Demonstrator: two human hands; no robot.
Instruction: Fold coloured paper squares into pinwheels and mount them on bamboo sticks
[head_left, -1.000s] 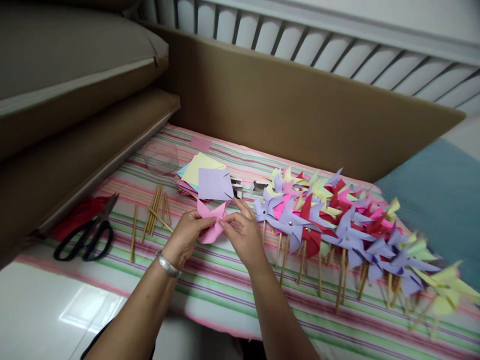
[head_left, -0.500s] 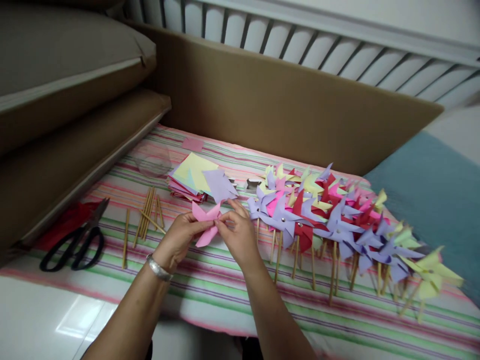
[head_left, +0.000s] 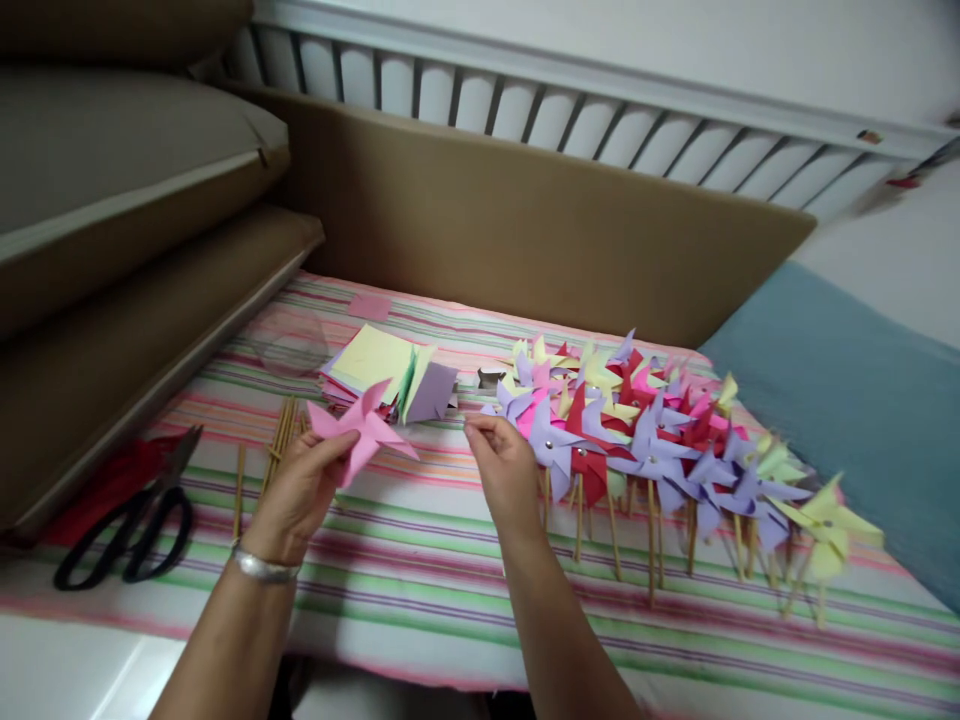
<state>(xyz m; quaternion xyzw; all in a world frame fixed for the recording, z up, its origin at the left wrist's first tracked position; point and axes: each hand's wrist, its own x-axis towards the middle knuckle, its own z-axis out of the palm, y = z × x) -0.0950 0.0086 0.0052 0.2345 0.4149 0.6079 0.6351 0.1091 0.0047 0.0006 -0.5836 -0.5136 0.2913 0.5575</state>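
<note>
Striped cloth (head_left: 450, 600) (pink/green/purple) covers the low surface; white tiled floor (head_left: 45, 670) at its near edge, bottom-left corner. Brown padded panel (head_left: 525, 230) along far edge, w/ white slatted rail (head_left: 600, 130) behind it. Brown cushions (head_left: 112, 200) stacked at left edge. Teal mat (head_left: 862, 400) at right. Soft, even light.

One pair of scissors (head_left: 124, 530), one loose pink pinwheel (head_left: 358, 428), one paper stack (head_left: 386, 375), two hands.

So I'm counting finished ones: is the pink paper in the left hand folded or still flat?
Folded: the pink pinwheel in the left hand shows four points curled to its centre. No stick visible.
</note>
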